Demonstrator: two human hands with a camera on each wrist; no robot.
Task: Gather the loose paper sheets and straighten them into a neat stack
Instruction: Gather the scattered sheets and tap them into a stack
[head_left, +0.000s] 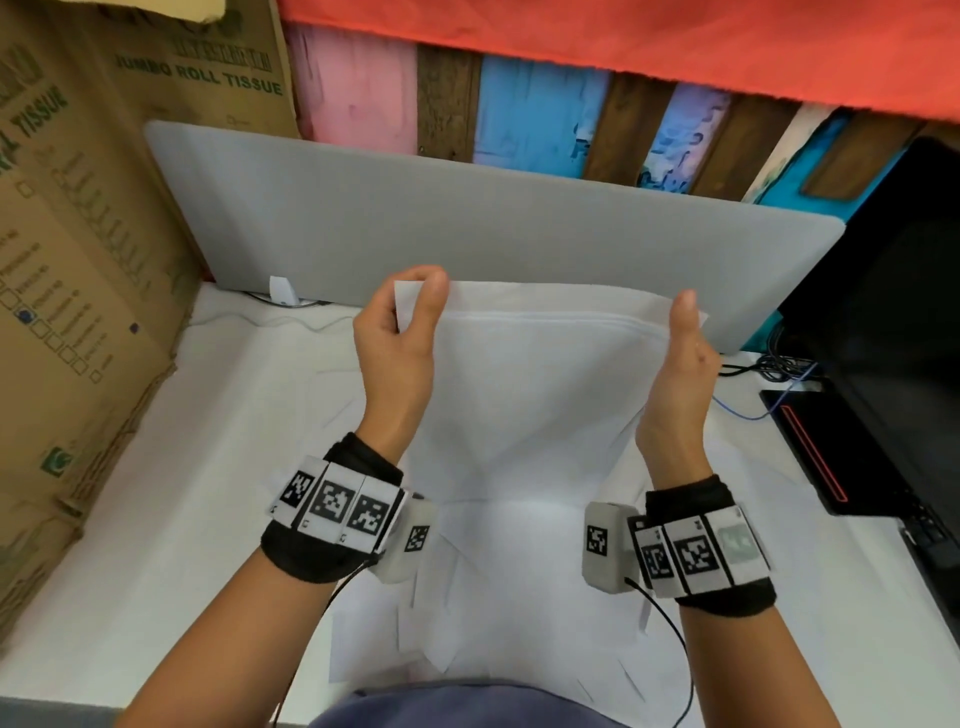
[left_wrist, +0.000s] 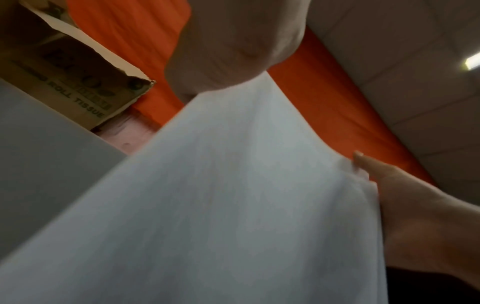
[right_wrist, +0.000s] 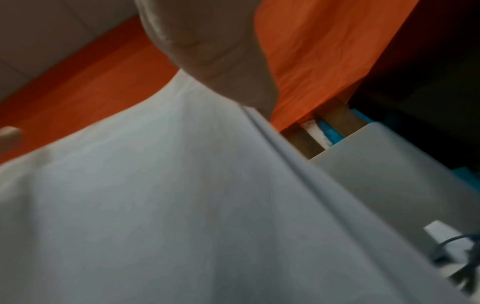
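Paper sheets (head_left: 540, 374) between 2 hands

The head camera is looking down from above at the paper sheets (head_left: 540, 395); both wrist cameras are looking up from very close underneath them

Both hands are holding a sheaf of paper sheets (head_left: 540, 374) upright above the worktop (head_left: 218, 467) — left hand (head_left: 400, 353) pinching its top left corner, right hand (head_left: 680, 384) gripping the right edge.
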